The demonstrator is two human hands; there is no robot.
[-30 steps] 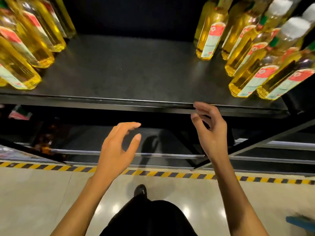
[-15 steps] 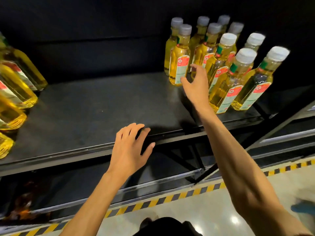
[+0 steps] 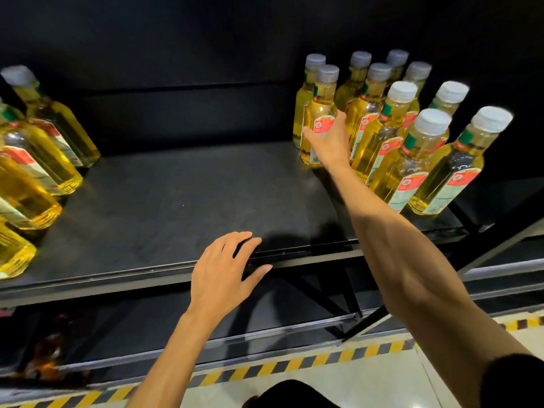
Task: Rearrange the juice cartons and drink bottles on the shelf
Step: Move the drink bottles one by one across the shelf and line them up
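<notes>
Several yellow drink bottles with white caps stand in a cluster (image 3: 412, 136) at the right of the black shelf (image 3: 176, 207). My right hand (image 3: 331, 142) reaches into that cluster and grips its front-left bottle (image 3: 319, 113), thumb on the left side, fingers round the right. The bottle stands upright on the shelf. My left hand (image 3: 223, 275) rests with spread fingers on the shelf's front edge and holds nothing. More of the same bottles (image 3: 35, 160) stand along the shelf's left end, partly cut off by the frame.
A wide bare stretch of shelf lies between the two bottle groups. Below is a lower dark shelf (image 3: 265, 328) with metal rails. A yellow-and-black striped strip (image 3: 294, 363) marks the floor at the shelf's foot.
My right hand has reached from the shelf's front edge into the right cluster and closed round the front-left bottle. My left hand has risen onto the shelf edge. The view has tilted up.
</notes>
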